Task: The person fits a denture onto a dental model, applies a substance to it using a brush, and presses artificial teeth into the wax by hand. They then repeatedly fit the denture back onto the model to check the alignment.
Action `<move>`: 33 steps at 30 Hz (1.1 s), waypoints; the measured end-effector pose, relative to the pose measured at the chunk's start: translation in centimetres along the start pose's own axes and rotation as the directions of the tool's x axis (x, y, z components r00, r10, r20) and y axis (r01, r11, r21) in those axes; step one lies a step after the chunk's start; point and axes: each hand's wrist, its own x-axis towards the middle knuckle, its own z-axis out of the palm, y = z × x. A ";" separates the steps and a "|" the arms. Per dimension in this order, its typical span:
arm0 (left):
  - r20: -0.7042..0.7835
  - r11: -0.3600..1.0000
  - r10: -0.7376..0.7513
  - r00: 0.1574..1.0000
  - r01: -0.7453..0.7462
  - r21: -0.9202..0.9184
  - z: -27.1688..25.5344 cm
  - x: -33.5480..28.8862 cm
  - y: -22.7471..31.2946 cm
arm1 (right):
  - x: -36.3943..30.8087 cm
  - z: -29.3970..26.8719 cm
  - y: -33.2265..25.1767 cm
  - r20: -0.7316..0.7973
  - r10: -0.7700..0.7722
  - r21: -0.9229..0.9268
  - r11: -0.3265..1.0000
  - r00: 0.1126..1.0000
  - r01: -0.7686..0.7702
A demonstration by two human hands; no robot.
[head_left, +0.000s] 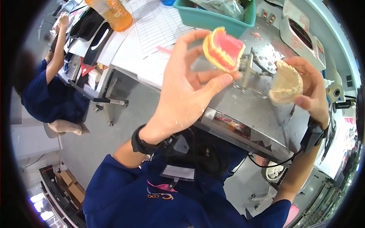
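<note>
My left hand (186,83) is closed on a wax denture model (223,51), pink inside with a row of pale yellow teeth and a yellow rim. Thumb and fingers pinch it from its edges, raised above the bench. On the right, my right hand (313,85) grips a beige plaster dental cast (286,84), its tooth row turned up and to the left. Between the two hands stands a metal frame-like device (249,70) on the bench; the hands hide part of it.
The metal bench (228,102) carries pale crumbs and a pink scrap. A teal bin (216,15) with plastic bags stands at the far side, a white device (302,34) at far right. Papers (152,26) and an orange bottle (114,15) lie left. Another person (53,83) sits further left.
</note>
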 end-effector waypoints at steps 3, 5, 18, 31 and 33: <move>-0.109 0.995 -0.102 0.989 0.099 -0.031 -0.8 -1.6 -0.5 | 1.0 -0.2 0.7 0.092 0.072 0.040 0.996 0.993 -0.076; -0.072 0.947 -0.105 0.992 0.122 0.298 -1.5 -2.0 0.2 | 1.0 1.1 0.5 -0.012 0.007 0.047 0.999 1.000 -0.006; 0.424 0.502 0.198 0.884 -0.463 0.731 -4.7 1.0 2.4 | 0.6 0.1 3.2 0.036 -0.041 0.018 0.999 0.999 0.040; 0.674 0.432 0.257 0.692 -0.706 0.560 -5.1 3.1 1.8 | -0.2 -0.2 3.9 -0.090 0.024 -0.019 0.999 0.996 -0.026; 0.679 0.399 0.221 0.700 -0.700 0.591 -5.3 2.9 2.0 | 0.4 0.0 4.7 -0.053 0.002 -0.003 1.000 0.999 -0.002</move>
